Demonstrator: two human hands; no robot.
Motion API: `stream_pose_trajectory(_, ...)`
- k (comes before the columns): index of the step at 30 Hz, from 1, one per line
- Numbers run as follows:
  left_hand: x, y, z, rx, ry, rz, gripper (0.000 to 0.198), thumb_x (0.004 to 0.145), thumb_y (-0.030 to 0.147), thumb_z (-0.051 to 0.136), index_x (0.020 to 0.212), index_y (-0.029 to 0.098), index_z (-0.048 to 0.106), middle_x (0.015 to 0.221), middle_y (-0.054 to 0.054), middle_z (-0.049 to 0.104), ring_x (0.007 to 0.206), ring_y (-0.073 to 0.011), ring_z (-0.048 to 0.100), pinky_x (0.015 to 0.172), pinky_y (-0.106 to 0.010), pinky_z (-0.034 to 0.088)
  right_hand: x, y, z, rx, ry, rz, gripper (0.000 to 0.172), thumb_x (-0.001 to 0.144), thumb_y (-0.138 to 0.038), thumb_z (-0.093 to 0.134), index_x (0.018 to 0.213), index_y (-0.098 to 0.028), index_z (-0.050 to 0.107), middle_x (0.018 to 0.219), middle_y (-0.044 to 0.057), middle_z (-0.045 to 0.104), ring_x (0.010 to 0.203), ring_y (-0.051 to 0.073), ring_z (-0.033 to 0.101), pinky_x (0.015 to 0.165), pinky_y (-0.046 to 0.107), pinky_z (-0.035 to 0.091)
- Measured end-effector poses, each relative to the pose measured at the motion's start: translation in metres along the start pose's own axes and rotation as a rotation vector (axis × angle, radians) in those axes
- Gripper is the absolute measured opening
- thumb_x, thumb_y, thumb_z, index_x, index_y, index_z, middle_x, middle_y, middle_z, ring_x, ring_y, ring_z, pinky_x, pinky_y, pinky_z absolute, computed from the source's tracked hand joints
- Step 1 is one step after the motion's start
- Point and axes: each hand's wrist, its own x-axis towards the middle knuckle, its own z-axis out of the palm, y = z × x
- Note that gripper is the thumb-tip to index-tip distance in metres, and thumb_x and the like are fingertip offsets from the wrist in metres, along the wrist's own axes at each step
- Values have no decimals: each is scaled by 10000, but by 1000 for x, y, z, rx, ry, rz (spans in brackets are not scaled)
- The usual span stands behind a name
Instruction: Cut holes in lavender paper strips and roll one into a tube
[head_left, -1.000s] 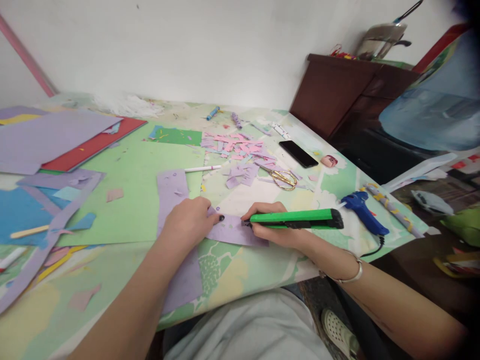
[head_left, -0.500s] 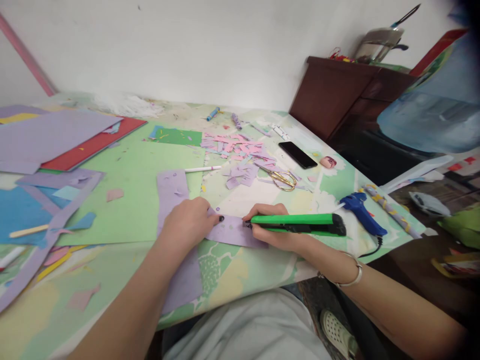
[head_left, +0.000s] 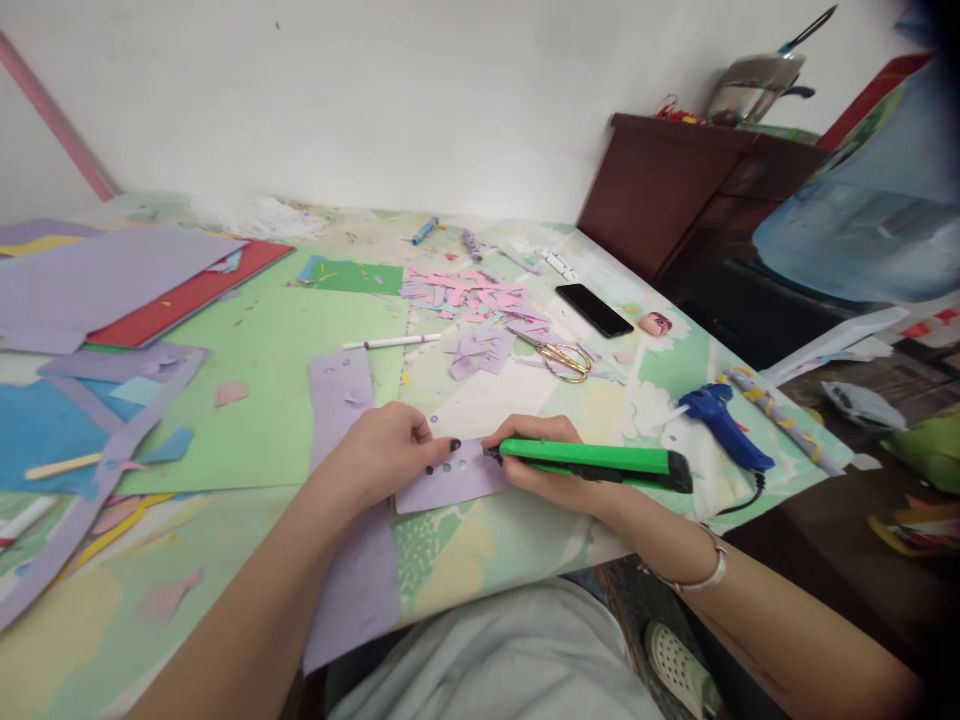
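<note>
a short rectangular strip of lilac paper (head_left: 435,495) has slid leftward and tilted on the cloth-covered counter (head_left: 472,555), leaving a row of small round holes (head_left: 447,467) more exposed, which suggests a different spot now sits at the tool's tip. the right hand (head_left: 562,488) has its fingers clamped around a long green-and-black plastic hand tool (head_left: 596,457); the left hand's (head_left: 379,450) thumb touches the strip's top edge, its fingers curled, but i can't tell whether they pinch it.
</note>
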Motion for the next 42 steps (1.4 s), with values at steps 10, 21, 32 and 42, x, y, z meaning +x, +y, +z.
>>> stream_pose_trajectory(10,3,12,10,146,6,121,193,735,317,473,584,206,518,604,-13,575,591,-166,509,529,-265,278,2,-8,0,-62,14,13,161,692,-94,541,808,-173,620,711,-12,647,613,103,558,574,195,404)
stream_pose_trajectory(21,2,12,10,146,13,88,196,737,316,476,589,200,532,619,-23,584,587,-160,510,523,-260,283,1,-9,0,-49,34,15,158,681,-103,557,799,-175,634,696,-11,646,605,108,556,571,205,408)
stream_pose_trajectory(32,-7,11,1,-814,-15,53,324,711,242,528,1034,213,531,476,74,513,403,-108,473,400,-193,293,-1,-4,-2,318,369,44,427,887,-330,438,1301,-225,443,584,-13,615,324,66,417,340,205,358)
stream_pose_trajectory(42,-7,7,-8,-1370,-2,3,142,697,186,561,764,125,670,578,-15,604,487,-84,544,460,-178,425,15,-23,-26,94,491,-282,216,750,-323,683,911,-222,581,816,59,673,606,172,624,576,317,521)
